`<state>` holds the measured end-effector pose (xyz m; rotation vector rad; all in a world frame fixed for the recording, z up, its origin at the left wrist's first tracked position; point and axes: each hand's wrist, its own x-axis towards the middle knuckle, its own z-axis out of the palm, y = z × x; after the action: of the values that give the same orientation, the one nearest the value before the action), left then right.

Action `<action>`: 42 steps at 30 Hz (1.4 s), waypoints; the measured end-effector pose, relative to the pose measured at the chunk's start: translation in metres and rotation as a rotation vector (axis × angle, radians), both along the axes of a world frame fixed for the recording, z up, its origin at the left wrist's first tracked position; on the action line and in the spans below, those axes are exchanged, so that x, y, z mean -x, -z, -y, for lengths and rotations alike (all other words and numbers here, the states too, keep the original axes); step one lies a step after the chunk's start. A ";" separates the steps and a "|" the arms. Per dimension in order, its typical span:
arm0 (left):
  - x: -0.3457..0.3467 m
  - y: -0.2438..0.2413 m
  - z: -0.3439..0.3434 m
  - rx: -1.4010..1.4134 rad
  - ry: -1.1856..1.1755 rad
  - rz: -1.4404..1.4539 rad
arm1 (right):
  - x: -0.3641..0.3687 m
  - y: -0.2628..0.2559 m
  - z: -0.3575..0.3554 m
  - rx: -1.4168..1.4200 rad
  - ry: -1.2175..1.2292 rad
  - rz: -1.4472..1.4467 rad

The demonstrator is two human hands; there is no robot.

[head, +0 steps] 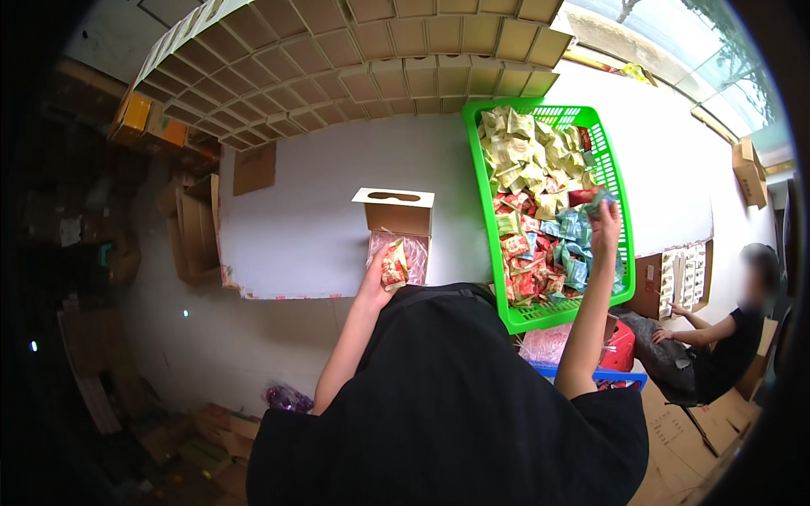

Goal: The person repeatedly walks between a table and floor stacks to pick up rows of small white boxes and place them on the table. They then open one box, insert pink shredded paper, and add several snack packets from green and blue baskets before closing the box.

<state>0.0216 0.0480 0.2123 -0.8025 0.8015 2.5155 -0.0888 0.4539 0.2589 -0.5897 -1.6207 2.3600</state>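
Note:
In my left hand (378, 273) is a red and cream wrapped packet (395, 263), held above the near part of an open cardboard box (397, 218). Pink shredded filler (417, 250) lines that box, and its lid, with a cut-out slot, stands raised at the back. My right hand (605, 221) is over the right side of a green plastic basket (487, 209), its fingers closed on a teal packet (601, 199). A red packet (581, 196) shows right beside those fingers; whether it is held too I cannot tell. Cream packets (516, 148), red packets (525, 278) and blue packets (573, 243) fill the basket.
Stacked box trays (380, 41) form a wall along the back of the white table (304, 209). At the right, a seated person (721, 341) reaches to a carton of small boxes (683, 281). A blue crate (547, 370) and a red stool (620, 346) stand below the basket.

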 end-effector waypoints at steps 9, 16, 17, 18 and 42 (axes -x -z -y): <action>0.000 0.001 -0.022 0.504 0.174 -0.057 | -0.063 -0.003 0.212 -0.338 -1.175 0.023; -0.018 -0.004 -0.017 0.595 0.262 -0.055 | -0.098 0.019 0.264 -0.524 -0.837 -0.010; -0.022 0.006 -0.030 0.569 0.011 -0.087 | -0.101 0.021 0.268 -0.526 -0.795 -0.035; -0.020 0.005 -0.028 0.548 -0.006 -0.088 | -0.103 0.025 0.273 -0.527 -0.746 -0.061; -0.034 0.032 0.032 0.730 -0.045 -0.282 | -0.130 0.043 0.342 -0.296 -0.750 0.103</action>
<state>0.0552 0.0161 0.1799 -0.6683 1.8719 2.3934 0.0412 0.1116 0.2159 -0.0277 -2.5165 2.4707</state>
